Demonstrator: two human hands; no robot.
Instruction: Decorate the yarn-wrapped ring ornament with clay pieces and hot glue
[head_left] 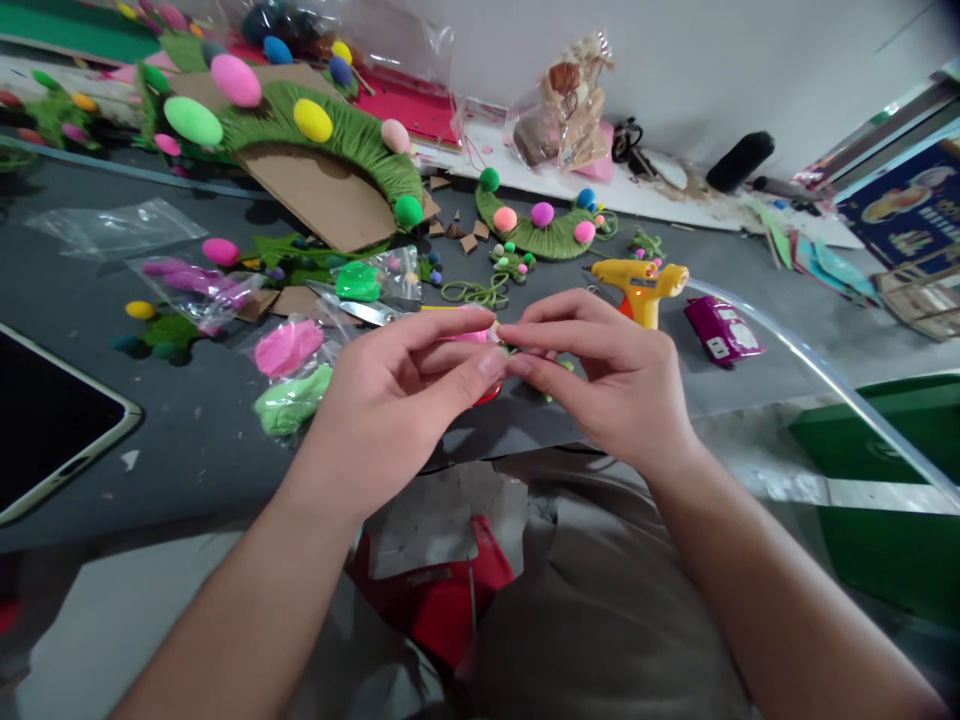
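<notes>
My left hand point(405, 385) and my right hand point(607, 375) meet over the front edge of the dark grey table point(210, 440). Between their fingertips they pinch a small craft piece point(491, 345) with pink, red and green bits; most of it is hidden by the fingers. A yellow glue gun point(639, 285) stands just beyond my right hand. Scissors point(360, 310) lie just beyond my left hand. Bags of pink and green clay point(289, 375) lie to the left of my left hand.
A large green-wrapped cardboard arch with coloured eggs point(315, 150) lies at the back, a smaller green arch point(536, 230) to its right. A tablet point(45, 420) sits at the left edge. A purple packet point(722, 330) lies right of the glue gun. A clear tube point(825, 380) curves at right.
</notes>
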